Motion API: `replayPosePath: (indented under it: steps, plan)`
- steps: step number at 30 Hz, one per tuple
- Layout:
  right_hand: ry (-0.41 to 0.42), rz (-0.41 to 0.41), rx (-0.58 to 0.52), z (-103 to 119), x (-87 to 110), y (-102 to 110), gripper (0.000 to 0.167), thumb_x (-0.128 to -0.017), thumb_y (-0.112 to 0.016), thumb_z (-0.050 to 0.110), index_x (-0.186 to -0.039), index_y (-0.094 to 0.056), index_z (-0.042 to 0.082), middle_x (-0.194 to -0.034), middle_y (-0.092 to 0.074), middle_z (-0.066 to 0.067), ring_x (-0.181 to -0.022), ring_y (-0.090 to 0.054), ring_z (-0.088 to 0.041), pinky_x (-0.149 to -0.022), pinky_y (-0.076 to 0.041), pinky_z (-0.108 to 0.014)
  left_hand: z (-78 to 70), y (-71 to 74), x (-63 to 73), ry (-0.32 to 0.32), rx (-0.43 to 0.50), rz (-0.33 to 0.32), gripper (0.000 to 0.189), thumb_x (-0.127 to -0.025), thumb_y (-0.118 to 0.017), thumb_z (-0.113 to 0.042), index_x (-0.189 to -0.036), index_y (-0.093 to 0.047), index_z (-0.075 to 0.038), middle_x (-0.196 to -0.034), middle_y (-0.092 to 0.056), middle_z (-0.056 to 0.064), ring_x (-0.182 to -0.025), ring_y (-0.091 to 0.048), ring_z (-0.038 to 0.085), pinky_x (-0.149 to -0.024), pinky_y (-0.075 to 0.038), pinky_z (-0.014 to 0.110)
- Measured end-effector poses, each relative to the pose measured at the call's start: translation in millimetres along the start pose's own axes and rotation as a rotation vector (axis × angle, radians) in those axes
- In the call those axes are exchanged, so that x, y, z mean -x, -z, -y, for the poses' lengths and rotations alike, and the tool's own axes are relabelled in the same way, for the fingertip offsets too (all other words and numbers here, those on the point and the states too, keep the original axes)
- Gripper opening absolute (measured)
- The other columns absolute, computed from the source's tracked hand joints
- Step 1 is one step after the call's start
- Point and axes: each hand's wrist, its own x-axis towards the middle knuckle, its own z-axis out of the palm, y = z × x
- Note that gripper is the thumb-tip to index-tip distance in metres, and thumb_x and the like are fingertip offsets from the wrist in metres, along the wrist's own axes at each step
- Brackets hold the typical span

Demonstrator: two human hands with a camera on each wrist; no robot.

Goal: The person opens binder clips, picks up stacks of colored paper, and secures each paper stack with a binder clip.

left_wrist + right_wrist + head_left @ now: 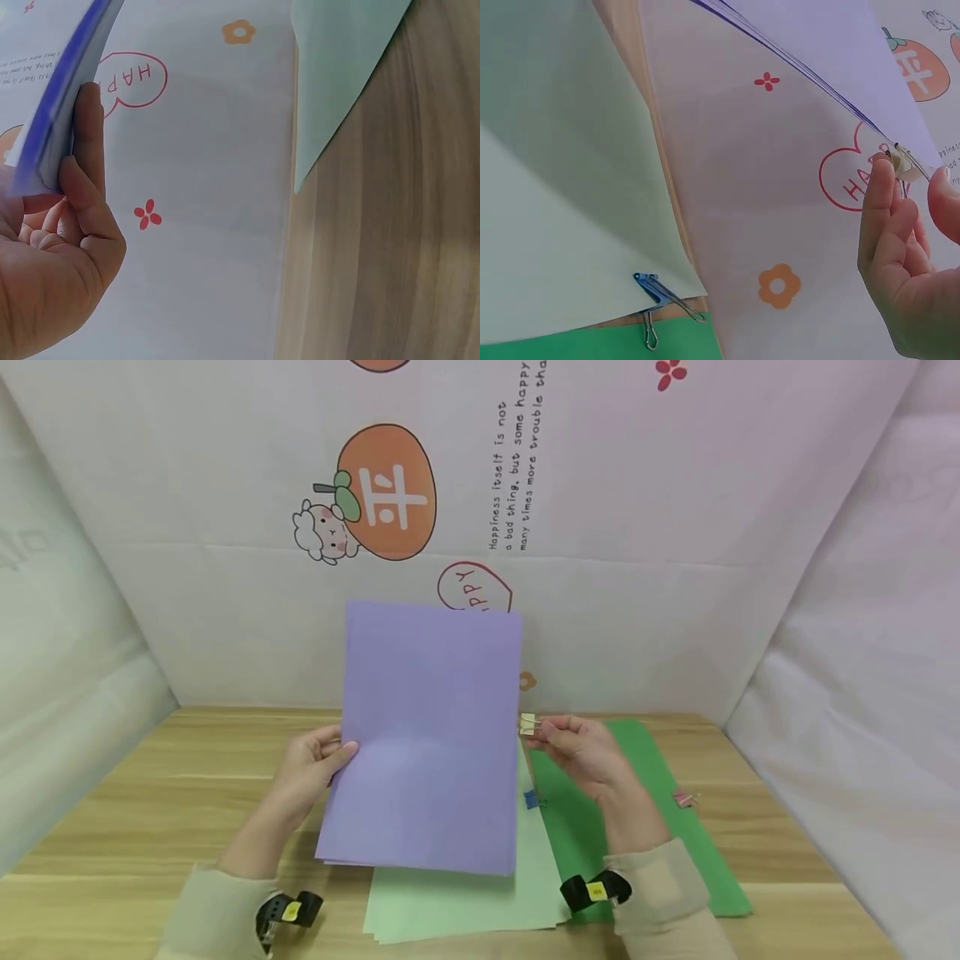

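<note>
A stack of purple paper [431, 735] is held up, tilted, over the table. My left hand [307, 768] pinches its left edge, thumb in front and fingers behind; the left wrist view shows the stack [56, 112] nearly edge-on. At the right edge, my right hand [588, 756] pinches a pale yellow binder clip [528, 724] by its wire handles. In the right wrist view the clip [906, 161] has its mouth right at the edge of the purple sheets. Beneath the purple stack lies pale green paper [465, 902], partly hidden, with a blue binder clip [532, 799] on its right edge.
Darker green paper [577, 827] lies to the right, partly under the pale green, with a pink binder clip [684, 798] at its right edge. A wooden table [150, 827] carries everything. White printed cloth [637, 527] stands behind and along both sides.
</note>
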Motion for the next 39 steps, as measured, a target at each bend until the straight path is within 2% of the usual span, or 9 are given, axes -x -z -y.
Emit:
replayPosePath:
  steps: [6,16,21,24,28,32,36,39]
  plan:
    - [-0.022,-0.009,0.023,-2.6,-0.7,-4.0,0.026,-0.101,-0.050,-0.001,-0.086,-0.068,0.011,-0.083,-0.072,0.004,-0.080,-0.071,-0.007,-0.082,-0.055,-0.015,2.0,-1.2,0.5,-0.005,-0.006,0.005,0.039,-0.103,-0.052,-0.006,-0.136,-0.048,0.013,-0.115,-0.071,0.022,-0.079,-0.069,0.002,-0.072,-0.058,0.021]
    - [-0.044,-0.016,0.015,-4.6,-2.2,-12.2,0.016,-0.100,-0.051,-0.002,-0.093,-0.063,0.005,-0.084,-0.069,0.002,-0.082,-0.068,-0.009,-0.084,-0.055,-0.017,0.7,-2.5,-0.2,-0.019,0.003,0.016,0.040,-0.102,-0.053,-0.007,-0.137,-0.049,0.013,-0.114,-0.073,0.019,-0.080,-0.070,0.002,-0.072,-0.058,0.021]
    - [-0.047,0.008,0.049,-4.4,-2.1,-12.0,0.008,-0.101,-0.051,-0.001,-0.104,-0.057,0.001,-0.090,-0.069,0.004,-0.087,-0.068,-0.008,-0.086,-0.054,-0.017,-0.7,-1.7,0.6,-0.016,0.004,0.017,0.040,-0.103,-0.053,-0.008,-0.137,-0.048,0.012,-0.114,-0.073,0.018,-0.080,-0.069,0.002,-0.072,-0.058,0.021]
    - [-0.049,0.023,0.079,-3.0,-0.6,-11.3,0.011,-0.101,-0.052,0.001,-0.111,-0.054,-0.001,-0.095,-0.069,0.005,-0.092,-0.068,-0.008,-0.089,-0.054,-0.018,-0.9,-0.5,1.3,-0.012,-0.005,0.013,0.040,-0.103,-0.052,-0.008,-0.137,-0.048,0.013,-0.115,-0.072,0.019,-0.081,-0.069,0.001,-0.074,-0.058,0.021]
    - [-0.049,0.019,0.094,-1.3,2.2,-10.6,0.011,-0.100,-0.055,0.005,-0.111,-0.056,0.002,-0.096,-0.069,0.006,-0.093,-0.068,-0.008,-0.091,-0.053,-0.019,-1.1,-0.1,3.0,-0.009,-0.014,0.011,0.039,-0.103,-0.052,-0.008,-0.137,-0.049,0.012,-0.117,-0.072,0.019,-0.083,-0.070,0.001,-0.075,-0.058,0.021]
    - [-0.044,0.006,0.107,0.9,3.3,-13.1,0.015,-0.099,-0.057,0.005,-0.113,-0.057,0.000,-0.095,-0.069,0.005,-0.092,-0.068,-0.010,-0.092,-0.053,-0.019,-3.0,2.8,5.8,-0.018,-0.011,0.019,0.041,-0.102,-0.054,-0.009,-0.137,-0.048,0.012,-0.108,-0.076,0.009,-0.081,-0.069,0.001,-0.073,-0.058,0.021]
    - [-0.049,0.030,0.183,4.8,0.0,-20.9,0.035,-0.098,-0.060,0.009,-0.128,-0.053,-0.009,-0.105,-0.068,0.001,-0.098,-0.068,-0.013,-0.096,-0.052,-0.021,-5.9,13.5,10.7,-0.034,-0.013,0.019,0.041,-0.102,-0.054,-0.009,-0.135,-0.048,0.015,-0.091,-0.076,-0.011,-0.076,-0.069,0.001,-0.069,-0.058,0.021]
    - [-0.053,0.044,0.254,10.5,-5.2,-29.8,0.044,-0.097,-0.063,0.014,-0.133,-0.051,-0.009,-0.113,-0.067,-0.005,-0.102,-0.067,-0.016,-0.102,-0.050,-0.025,-8.6,25.1,13.6,-0.052,-0.041,0.014,0.040,-0.103,-0.053,-0.009,-0.133,-0.047,0.016,-0.086,-0.073,-0.019,-0.076,-0.068,0.000,-0.069,-0.058,0.020]
